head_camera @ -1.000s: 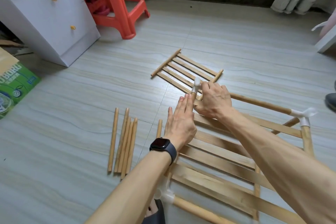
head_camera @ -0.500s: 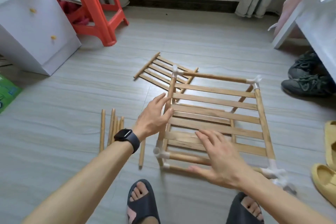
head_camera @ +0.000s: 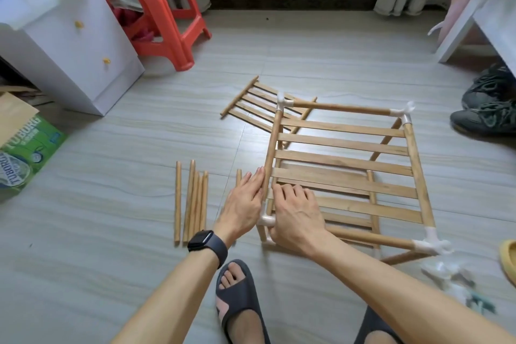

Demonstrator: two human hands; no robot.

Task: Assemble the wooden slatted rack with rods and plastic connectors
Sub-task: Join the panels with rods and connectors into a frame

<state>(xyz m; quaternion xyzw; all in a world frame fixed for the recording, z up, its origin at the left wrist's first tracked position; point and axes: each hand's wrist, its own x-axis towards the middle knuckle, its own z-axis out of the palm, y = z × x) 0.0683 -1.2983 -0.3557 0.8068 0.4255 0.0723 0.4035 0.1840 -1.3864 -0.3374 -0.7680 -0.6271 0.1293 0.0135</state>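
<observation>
Partly assembled slatted rack [head_camera: 343,160] lying on the floor [head_camera: 111,232], a white plastic connector [head_camera: 266,221] at its near left corner. The left hand [head_camera: 243,204] lies open, fingers straight against the outside of the rack's left side rod [head_camera: 272,148]; the right hand [head_camera: 297,218] covers the corner with fingers bent onto the slats, its grip not discernible. Loose rods [head_camera: 192,201] lie left of the rack, a second slatted panel [head_camera: 257,105] at its far left corner.

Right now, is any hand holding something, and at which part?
The right hand grips the rack at its near-left corner, beside the white connector. The left hand only presses flat fingers against the side rod.
</observation>
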